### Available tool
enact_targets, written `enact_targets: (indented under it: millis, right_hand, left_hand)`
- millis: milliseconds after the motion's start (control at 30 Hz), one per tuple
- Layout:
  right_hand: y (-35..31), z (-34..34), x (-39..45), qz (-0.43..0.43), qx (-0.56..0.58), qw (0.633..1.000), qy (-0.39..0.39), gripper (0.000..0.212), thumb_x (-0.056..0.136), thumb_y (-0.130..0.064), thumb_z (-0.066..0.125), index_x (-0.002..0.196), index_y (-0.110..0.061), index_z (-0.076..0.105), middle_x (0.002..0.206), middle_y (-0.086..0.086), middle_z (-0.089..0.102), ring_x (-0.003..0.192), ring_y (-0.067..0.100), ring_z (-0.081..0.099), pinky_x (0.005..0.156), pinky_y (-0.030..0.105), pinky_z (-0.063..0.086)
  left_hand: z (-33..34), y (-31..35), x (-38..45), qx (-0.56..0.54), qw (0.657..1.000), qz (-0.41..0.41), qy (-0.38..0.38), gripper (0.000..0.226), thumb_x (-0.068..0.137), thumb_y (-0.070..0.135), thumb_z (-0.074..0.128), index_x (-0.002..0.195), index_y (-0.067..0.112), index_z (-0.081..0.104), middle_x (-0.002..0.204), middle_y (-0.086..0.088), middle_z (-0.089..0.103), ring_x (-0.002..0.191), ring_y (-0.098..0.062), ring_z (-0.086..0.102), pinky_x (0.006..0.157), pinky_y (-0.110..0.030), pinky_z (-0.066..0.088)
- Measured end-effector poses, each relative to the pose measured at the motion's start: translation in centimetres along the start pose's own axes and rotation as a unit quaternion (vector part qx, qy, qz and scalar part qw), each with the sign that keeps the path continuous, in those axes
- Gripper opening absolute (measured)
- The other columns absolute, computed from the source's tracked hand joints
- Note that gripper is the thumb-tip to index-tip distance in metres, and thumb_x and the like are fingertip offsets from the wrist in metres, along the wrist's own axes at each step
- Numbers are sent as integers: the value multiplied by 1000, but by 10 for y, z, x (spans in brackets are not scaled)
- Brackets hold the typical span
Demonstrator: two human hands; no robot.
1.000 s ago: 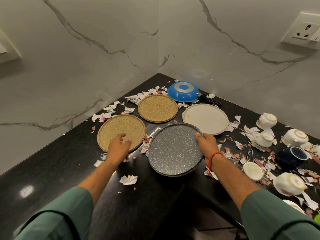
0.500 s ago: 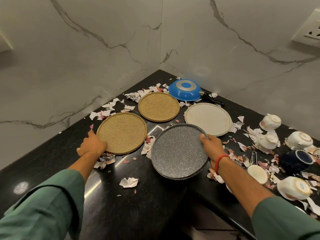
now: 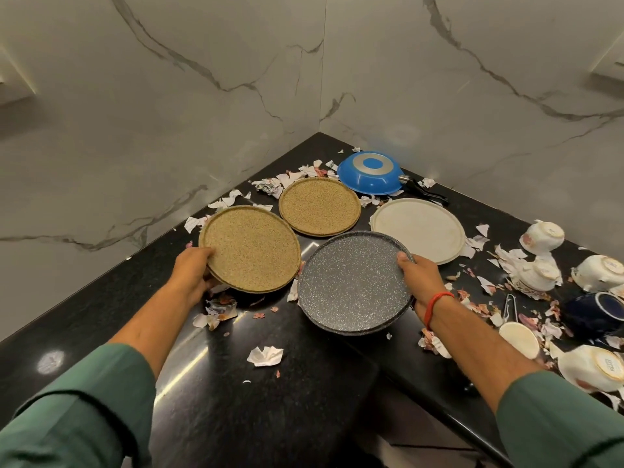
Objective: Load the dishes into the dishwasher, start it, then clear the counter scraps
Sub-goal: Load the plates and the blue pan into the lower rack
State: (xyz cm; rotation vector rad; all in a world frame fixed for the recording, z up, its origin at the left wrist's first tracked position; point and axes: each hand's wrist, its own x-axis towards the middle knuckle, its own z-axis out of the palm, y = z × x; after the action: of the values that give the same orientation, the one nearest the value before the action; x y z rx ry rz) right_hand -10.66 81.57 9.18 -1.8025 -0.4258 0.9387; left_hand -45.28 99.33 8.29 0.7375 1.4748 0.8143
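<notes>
Cup-base (image 3: 609, 362) printing (blurred, unreadable), plates in hands

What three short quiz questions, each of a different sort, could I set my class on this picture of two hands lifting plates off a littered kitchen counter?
1. True or false: the left hand grips the near tan plate by its left edge.
2. Multiple choice: the right hand holds which thing? A) the white plate B) the grey speckled plate C) the blue pan
3. Fill the gap: the blue pan lies upside down next to the ____ tan plate, near the wall corner.

Key
1. True.
2. B, the grey speckled plate; the white plate lies untouched on the counter.
3. Far.
</notes>
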Motion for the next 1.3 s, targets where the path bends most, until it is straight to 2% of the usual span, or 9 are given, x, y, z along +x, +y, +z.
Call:
enact_targets:
  millis: [133, 300, 400, 567, 700, 767, 1000, 1233, 1300]
  right_hand:
    - [-6, 3, -12, 13, 20, 1000, 3, 22, 104, -25, 51, 97, -13, 69, 113, 19, 70, 103, 28, 66, 103, 50, 50]
    - [-6, 3, -28, 6, 57, 998, 32, 27, 103, -24, 52, 108, -2, 69, 105, 17, 70, 95, 28, 63, 99, 52, 50]
    - [-4, -2, -42, 10, 82, 995, 46, 20, 103, -22, 52, 99, -12, 68, 112, 16, 70, 105, 31, 66, 102, 54, 50]
    - [0, -16, -75, 5, 134, 989, 57, 19, 104, -22, 50, 99, -16, 67, 115, 13, 71, 110, 31, 66, 102, 51, 51]
    - [8, -35, -99, 0, 167, 983, 80, 19, 104, -22, 51, 100, -14, 67, 112, 12, 71, 107, 29, 68, 100, 50, 52]
    - [11, -47, -110, -3, 183, 979, 87, 19, 104, -23, 51, 103, -13, 68, 112, 13, 72, 102, 28, 69, 98, 49, 53]
    - [24, -125, -150, -9, 269, 955, 126, 19, 103, -23, 54, 106, -11, 68, 111, 16, 73, 103, 30, 70, 91, 48, 56]
    - [58, -240, -212, -17, 359, 920, 159, 22, 100, -20, 58, 116, -7, 67, 103, 11, 74, 89, 24, 71, 66, 35, 61]
    - [67, -260, -224, -9, 365, 918, 153, 27, 95, -18, 65, 119, -5, 67, 108, 14, 74, 94, 27, 72, 71, 36, 61]
  left_hand:
    - [-4, -5, -12, 4, 999, 16, -31, 8, 107, 12, 48, 114, 13, 50, 117, -10, 59, 94, -20, 65, 68, -40, 58]
    - [-30, -14, -24, -14, 998, 57, -36, 38, 104, 11, 52, 142, 9, 46, 133, -14, 59, 109, -27, 66, 65, -38, 63]
    - [-38, -15, -38, -45, 996, 56, -52, 38, 102, 2, 51, 140, 9, 49, 131, -13, 61, 108, -26, 66, 72, -38, 59]
    - [-29, -17, -64, -76, 991, 44, -100, 38, 96, 0, 61, 132, 10, 56, 122, -11, 68, 99, -23, 68, 61, -29, 61]
    - [-4, -25, -84, -84, 987, 19, -135, 40, 95, 5, 66, 134, 4, 55, 119, -15, 69, 102, -27, 67, 78, -39, 60]
    - [10, -29, -96, -85, 985, 11, -151, 39, 96, 7, 65, 134, 5, 56, 113, -12, 70, 100, -27, 68, 75, -40, 58]
    - [67, -45, -150, -75, 968, 6, -240, 33, 99, 8, 61, 131, 11, 56, 122, -14, 69, 111, -32, 66, 87, -49, 57]
    - [139, -84, -237, -29, 949, 19, -314, 34, 99, 6, 59, 133, 9, 58, 120, -15, 70, 106, -30, 68, 76, -43, 63]
    - [149, -88, -255, -25, 949, 24, -315, 33, 99, 6, 59, 132, 9, 57, 118, -14, 70, 104, -29, 68, 75, -42, 63]
